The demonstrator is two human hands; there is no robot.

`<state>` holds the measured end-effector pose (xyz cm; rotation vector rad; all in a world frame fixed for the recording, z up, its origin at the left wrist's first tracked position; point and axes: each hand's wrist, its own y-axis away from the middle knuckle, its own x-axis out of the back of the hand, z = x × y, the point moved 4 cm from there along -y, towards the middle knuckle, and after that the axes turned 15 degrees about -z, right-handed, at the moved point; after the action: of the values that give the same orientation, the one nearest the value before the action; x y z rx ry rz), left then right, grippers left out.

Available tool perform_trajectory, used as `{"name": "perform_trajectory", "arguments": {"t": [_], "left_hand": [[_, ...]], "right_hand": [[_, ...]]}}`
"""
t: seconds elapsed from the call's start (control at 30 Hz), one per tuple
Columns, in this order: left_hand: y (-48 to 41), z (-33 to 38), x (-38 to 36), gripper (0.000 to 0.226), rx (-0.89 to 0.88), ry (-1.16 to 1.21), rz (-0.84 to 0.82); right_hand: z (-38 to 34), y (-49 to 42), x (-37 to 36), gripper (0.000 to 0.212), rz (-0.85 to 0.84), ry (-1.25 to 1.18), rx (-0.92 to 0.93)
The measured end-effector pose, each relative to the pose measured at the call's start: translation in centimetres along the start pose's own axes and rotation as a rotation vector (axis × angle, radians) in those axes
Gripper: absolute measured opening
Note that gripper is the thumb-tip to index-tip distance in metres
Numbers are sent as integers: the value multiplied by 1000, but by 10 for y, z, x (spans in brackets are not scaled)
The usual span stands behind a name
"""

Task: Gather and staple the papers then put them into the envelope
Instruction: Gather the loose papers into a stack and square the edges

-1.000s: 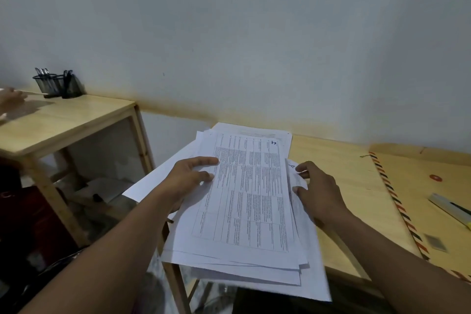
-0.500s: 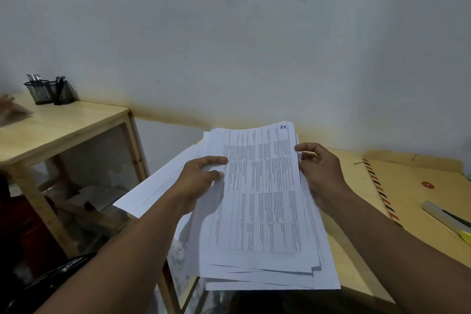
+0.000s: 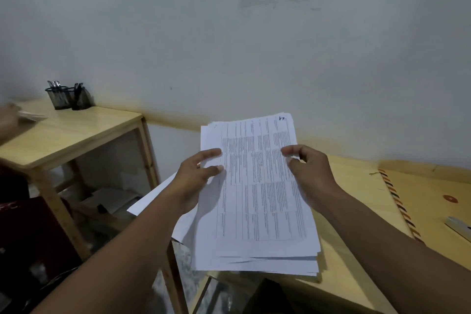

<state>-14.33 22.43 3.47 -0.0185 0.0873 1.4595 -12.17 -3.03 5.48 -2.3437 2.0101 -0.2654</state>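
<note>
A stack of white printed papers is tilted up off the wooden table, its lower edges fanned unevenly. My left hand grips the stack's left edge, thumb on top. My right hand holds the right edge with fingers curled at the side. One loose white sheet sticks out to the left under my left forearm. A brown envelope with a striped border and a red button clasp lies flat at the right. A stapler rests on it at the frame's right edge.
A second wooden table stands at the left with two black mesh pen holders. Another person's hand rests on it at the far left. Papers lie on the shelf below. A white wall is close behind.
Both hands lifted the stack from lying flat on the table to tilted upright, and squared its sides. The left hand shifted from flat on top to gripping the left edge.
</note>
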Motion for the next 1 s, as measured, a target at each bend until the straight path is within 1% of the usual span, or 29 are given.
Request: {"name": "perform_trajectory", "arguments": {"t": [0.1, 0.23, 0.33, 0.4, 0.47, 0.57, 0.67, 0.77, 0.87, 0.93, 1.0], "left_hand": [[10, -6, 15, 29, 83, -76, -21], [24, -8, 47, 27, 63, -192, 71], [36, -9, 69, 28, 70, -199, 138], [42, -10, 81, 29, 70, -185, 179], [48, -11, 91, 28, 87, -165, 208], [50, -14, 100, 29, 125, -158, 234], [49, -17, 102, 29, 126, -150, 237], [44, -18, 101, 30, 109, -137, 226], [41, -19, 104, 29, 114, -123, 222], [39, -18, 109, 30, 120, -128, 227], [39, -17, 111, 30, 115, -132, 233]], "right_hand": [[6, -7, -19, 27, 19, -43, -34], [18, -13, -50, 16, -64, -78, -166], [27, -10, -65, 22, -115, -86, -235], [34, -4, -68, 28, -163, 58, -226], [42, 3, -72, 32, -257, 219, -176], [53, 12, -74, 30, -407, 515, -80], [62, 9, -67, 28, -408, 716, -54], [62, 6, -64, 33, -399, 765, -54], [60, 1, -68, 42, -436, 667, -68], [67, -4, -72, 44, -468, 721, -82], [73, -6, -73, 44, -456, 797, -87]]}}
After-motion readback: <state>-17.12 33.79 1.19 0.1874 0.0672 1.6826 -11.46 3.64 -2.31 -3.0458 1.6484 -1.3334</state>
